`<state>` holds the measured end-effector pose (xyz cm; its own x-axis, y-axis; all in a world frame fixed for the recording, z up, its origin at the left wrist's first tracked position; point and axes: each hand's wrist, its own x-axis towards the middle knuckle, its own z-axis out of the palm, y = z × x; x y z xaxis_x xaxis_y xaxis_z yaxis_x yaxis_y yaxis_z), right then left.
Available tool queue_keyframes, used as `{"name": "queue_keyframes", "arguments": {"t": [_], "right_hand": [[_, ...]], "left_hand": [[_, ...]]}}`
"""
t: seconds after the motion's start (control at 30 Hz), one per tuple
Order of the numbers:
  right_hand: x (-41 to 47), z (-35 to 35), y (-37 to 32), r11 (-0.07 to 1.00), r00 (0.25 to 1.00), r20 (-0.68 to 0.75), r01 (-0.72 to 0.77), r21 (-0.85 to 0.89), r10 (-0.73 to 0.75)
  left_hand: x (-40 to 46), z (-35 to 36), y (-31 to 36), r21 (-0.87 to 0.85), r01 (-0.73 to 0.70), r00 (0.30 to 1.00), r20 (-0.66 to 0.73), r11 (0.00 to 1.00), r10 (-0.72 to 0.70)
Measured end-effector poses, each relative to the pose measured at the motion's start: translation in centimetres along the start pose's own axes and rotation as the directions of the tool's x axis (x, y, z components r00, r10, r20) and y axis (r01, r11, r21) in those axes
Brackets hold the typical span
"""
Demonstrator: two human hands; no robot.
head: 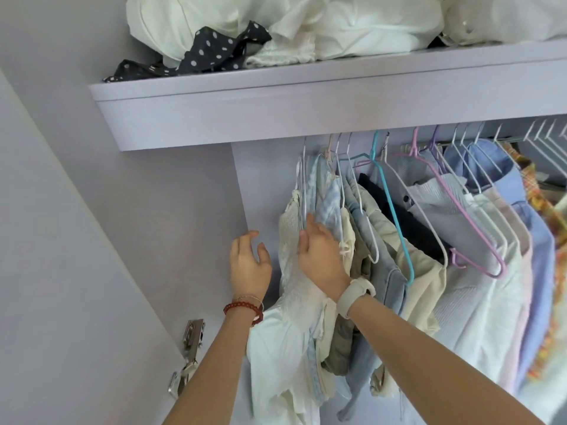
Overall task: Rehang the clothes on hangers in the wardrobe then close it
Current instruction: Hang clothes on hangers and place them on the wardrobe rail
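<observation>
View from the head, looking up into an open wardrobe with pale lilac walls. Two bare arms reach in from below. The right hand (319, 253), with a white watch on its wrist, rests among the leftmost hanging clothes (310, 234). Its fingers lie between a cream textured top and a pale blue garment, seemingly parting them to straighten them or make room. Whether its grip has closed on the cloth cannot be told. The left hand (250, 265), wearing a red bead bracelet, hovers just beside the cream top near the left wall, its grip released with fingers loosely spread and nothing in it.

Clothes fill the rail (478, 146) from left to right on white, teal and lilac hangers (395, 210). Above, a shelf (306, 93) carries white bedding and a dark polka-dot cloth (199, 56). At lower left, a metal hinge (191, 342) shows the door (61, 271) open, so closing is not yet done.
</observation>
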<state>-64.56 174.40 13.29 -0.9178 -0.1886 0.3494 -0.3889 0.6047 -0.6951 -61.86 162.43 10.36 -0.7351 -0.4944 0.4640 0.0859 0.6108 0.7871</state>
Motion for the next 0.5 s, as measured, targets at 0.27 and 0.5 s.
{"name": "queue_keyframes", "arguments": {"t": [0.27, 0.5], "right_hand": [[3.0, -3.0, -1.0, 0.971, 0.938, 0.331, 0.026, 0.238, -0.106], [5.9, -2.0, -0.3, 0.971, 0.981, 0.137, 0.106, 0.213, -0.137]], "left_hand": [[-2.7, -0.1, 1.5, -0.25, -0.019, 0.962, 0.258, 0.968, 0.086], [-2.9, 0.8, 2.6, -0.194, -0.156, 0.965, 0.178, 0.969, 0.191]]}}
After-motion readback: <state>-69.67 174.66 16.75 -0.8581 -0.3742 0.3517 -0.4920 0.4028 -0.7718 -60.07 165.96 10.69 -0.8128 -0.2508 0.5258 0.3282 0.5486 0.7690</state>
